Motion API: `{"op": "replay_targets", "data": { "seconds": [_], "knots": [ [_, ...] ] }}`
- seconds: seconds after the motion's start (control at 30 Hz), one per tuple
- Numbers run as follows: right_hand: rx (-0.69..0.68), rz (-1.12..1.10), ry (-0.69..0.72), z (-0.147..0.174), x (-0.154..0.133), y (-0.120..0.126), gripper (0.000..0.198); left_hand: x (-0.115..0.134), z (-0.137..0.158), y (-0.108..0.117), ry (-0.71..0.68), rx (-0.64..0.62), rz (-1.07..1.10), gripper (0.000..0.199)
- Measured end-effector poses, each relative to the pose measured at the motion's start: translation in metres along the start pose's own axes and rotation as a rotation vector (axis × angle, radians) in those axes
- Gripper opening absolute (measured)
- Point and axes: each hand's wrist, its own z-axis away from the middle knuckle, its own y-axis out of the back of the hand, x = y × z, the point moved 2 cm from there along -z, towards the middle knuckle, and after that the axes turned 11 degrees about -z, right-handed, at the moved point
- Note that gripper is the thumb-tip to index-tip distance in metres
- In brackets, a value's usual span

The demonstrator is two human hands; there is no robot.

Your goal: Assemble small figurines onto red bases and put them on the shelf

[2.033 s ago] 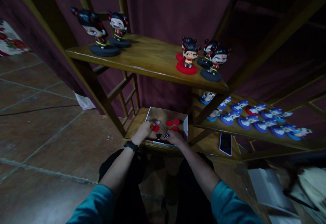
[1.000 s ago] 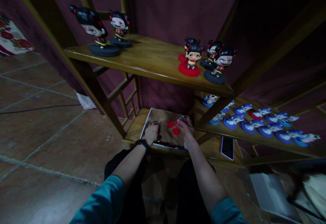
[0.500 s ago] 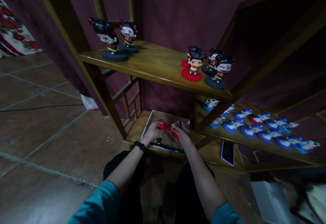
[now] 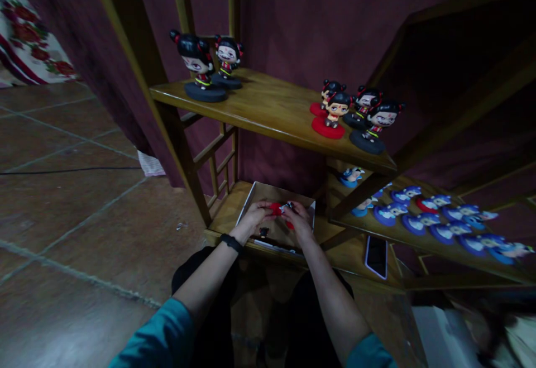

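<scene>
Over a shallow cardboard box [image 4: 280,191] on the lowest shelf, my two hands meet. Pinched in the fingers of my left hand [image 4: 253,215] is a red round base [image 4: 275,208]. My right hand [image 4: 298,219] is closed on a small black-and-white figurine [image 4: 287,206], held against that base; whether the two are joined I cannot tell. Another red piece [image 4: 290,225] shows under my right fingers, partly covered. Near the box's front wall lies a small dark figurine part [image 4: 263,233].
Above, a wooden shelf [image 4: 268,103] bears black-haired figurines [image 4: 196,66] on dark and red bases. To the right, a lower shelf holds several blue-and-white figurines [image 4: 421,223]. A phone [image 4: 376,257] lies on the bottom board. A shelf post [image 4: 180,161] stands left of the box.
My left hand has moved right, bringing the red base up against the figurine in my right hand. The view has shifted slightly.
</scene>
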Motion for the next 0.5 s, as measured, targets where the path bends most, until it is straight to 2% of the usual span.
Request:
{"op": "replay_targets", "data": {
  "seconds": [0.33, 0.5],
  "knots": [
    [-0.061, -0.179, -0.117, 0.0022, 0.0023, 0.0003, 0.036, 0.0022, 0.0012, 0.0030, 0.016, 0.011, 0.098, 0.018],
    [-0.106, -0.090, -0.058, 0.0024, -0.0006, -0.0001, 0.036, 0.0041, 0.0004, 0.0052, -0.013, 0.037, 0.067, 0.020]
  ]
}}
